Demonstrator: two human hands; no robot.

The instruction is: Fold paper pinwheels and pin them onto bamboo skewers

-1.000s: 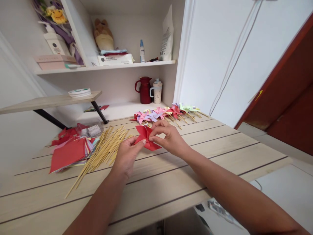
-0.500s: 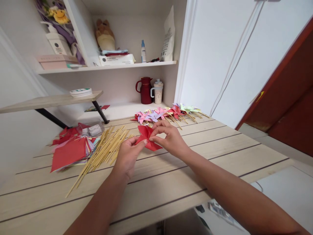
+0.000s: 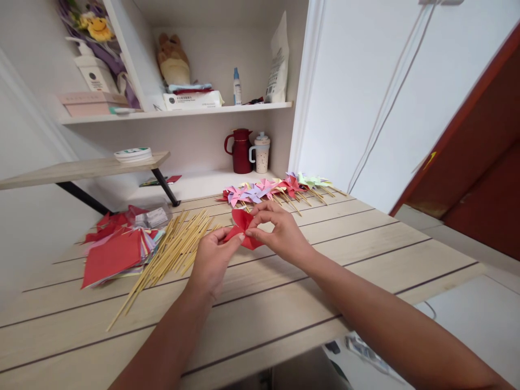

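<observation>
Pinching the red paper pinwheel (image 3: 242, 227) between them as before, the left hand (image 3: 211, 259) and right hand (image 3: 280, 233) have folded it slightly smaller above the worktop (image 3: 365, 238).

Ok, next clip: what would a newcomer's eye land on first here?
First, the red paper pinwheel pinched between the left hand and right hand over the middle of the wooden table. Next, the row of finished coloured pinwheels on sticks along the table's far edge. Then the bundle of bamboo sticks beside a stack of coloured paper squares on the left.
</observation>
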